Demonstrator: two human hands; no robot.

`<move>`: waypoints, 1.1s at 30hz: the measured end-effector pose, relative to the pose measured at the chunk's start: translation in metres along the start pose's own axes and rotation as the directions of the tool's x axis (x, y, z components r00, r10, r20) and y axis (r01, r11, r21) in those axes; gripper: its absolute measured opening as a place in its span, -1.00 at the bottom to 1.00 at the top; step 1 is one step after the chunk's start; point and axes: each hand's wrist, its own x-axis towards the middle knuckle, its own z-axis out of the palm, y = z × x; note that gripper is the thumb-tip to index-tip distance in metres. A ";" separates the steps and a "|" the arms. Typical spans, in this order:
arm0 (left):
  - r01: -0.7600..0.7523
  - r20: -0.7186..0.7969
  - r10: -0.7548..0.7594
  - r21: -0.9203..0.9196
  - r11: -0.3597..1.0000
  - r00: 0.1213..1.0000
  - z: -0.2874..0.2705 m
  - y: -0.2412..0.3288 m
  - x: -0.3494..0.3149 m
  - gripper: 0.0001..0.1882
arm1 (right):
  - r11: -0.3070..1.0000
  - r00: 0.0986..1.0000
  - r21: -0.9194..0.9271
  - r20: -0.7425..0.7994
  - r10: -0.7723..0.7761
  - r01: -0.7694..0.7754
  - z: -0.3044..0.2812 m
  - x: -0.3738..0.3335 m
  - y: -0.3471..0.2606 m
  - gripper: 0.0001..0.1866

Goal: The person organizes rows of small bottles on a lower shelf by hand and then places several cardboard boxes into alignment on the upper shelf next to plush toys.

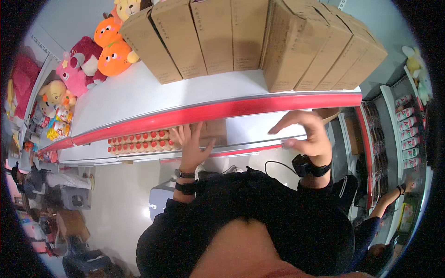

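Red edging is running along the front of the white shelf [139, 92], and everything here is lying relative to that shelf. Just below its red strip, on the lower tier, a brown cardboard box [214, 131] is sitting, and the left hand [191, 147] is pressing flat against the box's left face with the fingers spread and released, not curling round anything. The right hand [307, 134] is hovering to the right of the box, under the same red strip, with the fingers loosely bent and the thumb pointing left; it is gripping nothing, and whether it is touching the lower tier is unclear. Left of the box, rows of small red-capped bottles [139, 141] are standing on the lower tier, touching the left hand's little-finger side. On top of the shelf, a row of tall cardboard cartons [241, 37] is standing side by side, and left of them orange and pink plush toys [99, 55] are lying in a heap. Both wrists are wearing black bands [309, 167].
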 end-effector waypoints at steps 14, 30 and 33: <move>-0.041 0.024 0.043 -0.065 0.997 0.999 0.008 0.017 -0.002 -0.44 | 0.143 0.665 -0.971 -0.237 -0.708 -0.193 -0.035 0.081 -0.045 -0.46; -0.024 0.002 0.025 -0.113 0.993 1.000 0.012 0.006 -0.009 -0.46 | 0.273 0.518 -0.961 -0.212 -0.829 0.043 -0.018 0.079 -0.015 -0.24; -0.012 0.008 0.012 -0.092 0.996 1.000 0.010 0.007 -0.008 -0.47 | 0.323 0.489 -0.939 -0.229 -0.842 0.116 -0.013 0.078 -0.011 -0.30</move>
